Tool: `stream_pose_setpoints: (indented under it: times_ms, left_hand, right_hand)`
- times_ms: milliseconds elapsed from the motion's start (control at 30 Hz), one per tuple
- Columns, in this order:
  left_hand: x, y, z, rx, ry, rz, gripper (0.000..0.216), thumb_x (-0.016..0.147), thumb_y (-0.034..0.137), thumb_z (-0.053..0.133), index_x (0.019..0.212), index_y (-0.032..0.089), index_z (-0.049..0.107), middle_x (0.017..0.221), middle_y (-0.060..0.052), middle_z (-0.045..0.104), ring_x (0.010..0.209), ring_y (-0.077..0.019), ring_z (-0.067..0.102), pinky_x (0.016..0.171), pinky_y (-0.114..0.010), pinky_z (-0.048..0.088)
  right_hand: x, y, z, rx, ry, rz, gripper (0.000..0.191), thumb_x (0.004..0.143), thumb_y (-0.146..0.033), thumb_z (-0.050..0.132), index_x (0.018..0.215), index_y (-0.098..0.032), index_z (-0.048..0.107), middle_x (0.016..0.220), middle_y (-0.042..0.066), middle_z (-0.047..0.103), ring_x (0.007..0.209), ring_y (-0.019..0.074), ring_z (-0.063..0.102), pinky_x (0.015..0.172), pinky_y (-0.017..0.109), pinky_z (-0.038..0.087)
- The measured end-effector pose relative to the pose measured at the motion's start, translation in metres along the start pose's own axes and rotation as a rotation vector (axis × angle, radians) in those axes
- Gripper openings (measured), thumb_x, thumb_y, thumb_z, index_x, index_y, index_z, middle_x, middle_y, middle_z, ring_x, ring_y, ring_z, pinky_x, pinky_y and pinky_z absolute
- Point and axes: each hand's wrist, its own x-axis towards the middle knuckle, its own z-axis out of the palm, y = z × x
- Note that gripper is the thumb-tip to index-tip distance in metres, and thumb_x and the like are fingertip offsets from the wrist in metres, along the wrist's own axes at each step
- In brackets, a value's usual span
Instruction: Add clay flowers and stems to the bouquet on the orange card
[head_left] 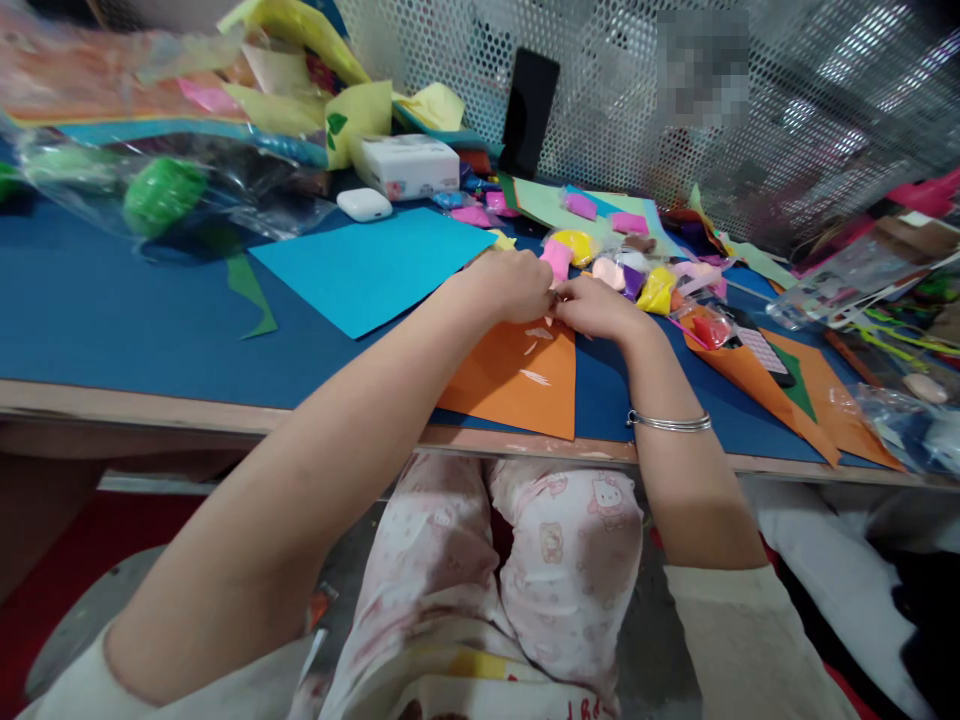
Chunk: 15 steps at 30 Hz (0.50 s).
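My left hand (pixel 510 285) and my right hand (pixel 596 305) meet over the far edge of an orange paper sheet (pixel 517 385) on the blue table top (pixel 135 320). Both hands have their fingers curled together in a pinch where they touch; what they hold there is too small to name. A pink clay piece (pixel 556 258) sits just behind the hands. Pale smears mark the orange sheet below them. My right wrist wears a silver bangle (pixel 669 422).
Small bags of coloured clay (pixel 652 285) lie behind the hands. A light blue sheet (pixel 371 262) lies to the left, with a white earbud case (pixel 364 204), a white box (pixel 409 165) and a leaning black phone (pixel 529 112) beyond. Orange paper triangles (pixel 772 390) lie right.
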Motion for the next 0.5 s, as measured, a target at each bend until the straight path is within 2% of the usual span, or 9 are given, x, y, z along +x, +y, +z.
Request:
stream_pose_setpoints:
  times_ms: [500]
  left_hand:
    - [0.0006,-0.0001,0.0017,-0.004,0.018,0.001,0.045,0.090,0.022,0.035,0.123,0.013,0.064,0.106,-0.017,0.068,0.107,-0.0319,0.062,0.084,-0.036,0.046]
  right_hand:
    - [0.0005,0.0003,0.0000,-0.006,0.003,0.007,0.015,0.082,-0.021,0.053,0.075,-0.015,0.065,0.069,0.006,0.065,0.058,0.0140,0.054,0.058,0.023,0.037]
